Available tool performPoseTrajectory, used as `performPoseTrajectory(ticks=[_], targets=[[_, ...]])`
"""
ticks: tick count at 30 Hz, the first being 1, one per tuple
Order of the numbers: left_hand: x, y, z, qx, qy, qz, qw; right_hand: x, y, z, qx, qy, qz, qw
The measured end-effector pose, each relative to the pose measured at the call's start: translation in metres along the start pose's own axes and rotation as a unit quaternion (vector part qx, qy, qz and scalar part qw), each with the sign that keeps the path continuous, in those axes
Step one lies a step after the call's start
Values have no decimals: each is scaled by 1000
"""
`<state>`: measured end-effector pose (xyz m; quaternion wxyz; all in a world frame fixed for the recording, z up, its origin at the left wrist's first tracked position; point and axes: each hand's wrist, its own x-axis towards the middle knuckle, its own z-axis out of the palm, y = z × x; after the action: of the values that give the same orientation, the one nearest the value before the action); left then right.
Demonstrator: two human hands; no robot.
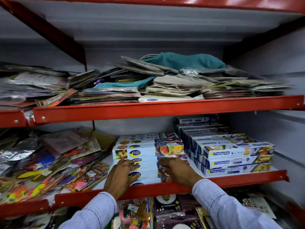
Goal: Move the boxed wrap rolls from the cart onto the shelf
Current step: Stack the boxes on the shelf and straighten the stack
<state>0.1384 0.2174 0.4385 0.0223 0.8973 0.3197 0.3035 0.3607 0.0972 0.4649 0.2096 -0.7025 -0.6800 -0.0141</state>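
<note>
Both hands, the left hand [121, 175] and the right hand [177, 172], are laid flat with fingers spread on a stack of boxed wrap rolls [148, 156] on the red-edged shelf [231, 180], beside other wrap boxes [234, 156].

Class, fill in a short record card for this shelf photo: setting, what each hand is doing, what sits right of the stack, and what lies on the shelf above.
setting: red metal shelf
left hand: flat on white wrap boxes
right hand: flat on same stack
right of stack: Freshwrapp boxes
shelf above: flat packets, teal cloth
</note>
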Motion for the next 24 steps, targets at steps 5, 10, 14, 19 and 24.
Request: performPoseTrajectory(ticks=[5, 10, 14, 19, 24], targets=[[0, 3, -2, 41, -8, -9, 999, 2, 2, 0, -3, -21, 0, 1000], [1, 6, -2, 55, -18, -11, 998, 3, 6, 4, -34, -18, -5, 999], [-8, 15, -4, 109, -21, -7, 994, -4, -1, 3, -88, -7, -13, 996], [-56, 40, -5, 96, 36, 23, 994, -44, -21, 17, -98, 33, -7, 995], [-134, 53, 13, 64, 22, 29, 997, -112, -41, 53, -57, 65, 14, 996]])
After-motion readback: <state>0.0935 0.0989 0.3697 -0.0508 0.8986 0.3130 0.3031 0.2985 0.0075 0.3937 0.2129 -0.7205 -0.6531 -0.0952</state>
